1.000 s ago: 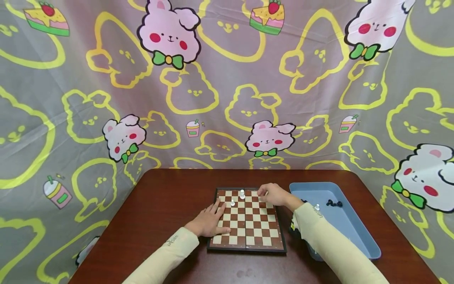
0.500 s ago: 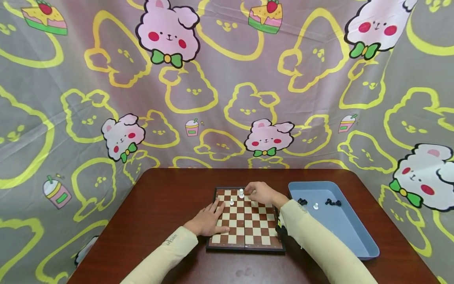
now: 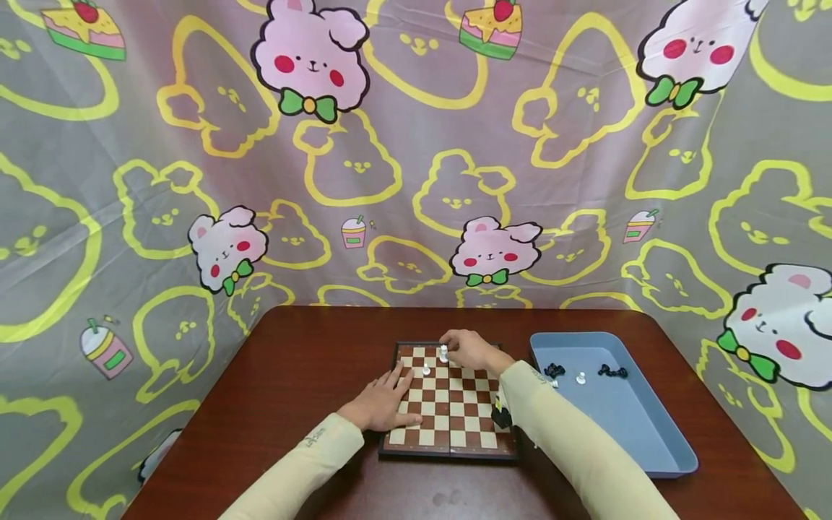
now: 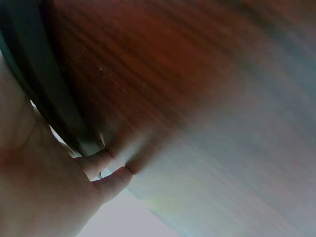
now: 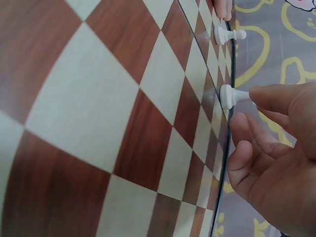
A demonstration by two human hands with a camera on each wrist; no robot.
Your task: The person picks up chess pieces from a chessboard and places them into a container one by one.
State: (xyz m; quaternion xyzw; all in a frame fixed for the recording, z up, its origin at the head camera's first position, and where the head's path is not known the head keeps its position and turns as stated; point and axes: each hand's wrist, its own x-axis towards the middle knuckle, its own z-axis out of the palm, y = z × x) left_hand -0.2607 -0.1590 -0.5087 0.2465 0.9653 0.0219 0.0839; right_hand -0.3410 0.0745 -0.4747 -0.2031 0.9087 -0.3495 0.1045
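Note:
A folding chessboard lies flat on the table. My left hand rests spread on its left side; in the left wrist view, fingers reach past the board's dark edge. At the far side of the board stands a taller white chess piece, its base visible in the right wrist view. My right hand pinches its upper part, which the fingers cover in that view. A white pawn stands nearby on the board, close to my left fingertips.
Right of the board sits a blue-grey tray. It holds a white pawn, another white piece partly behind my sleeve, and black chess pieces. A patterned curtain hangs behind the brown table.
My right hand has moved left from the board's far right side to the taller white piece and now pinches it. The left hand stays in place.

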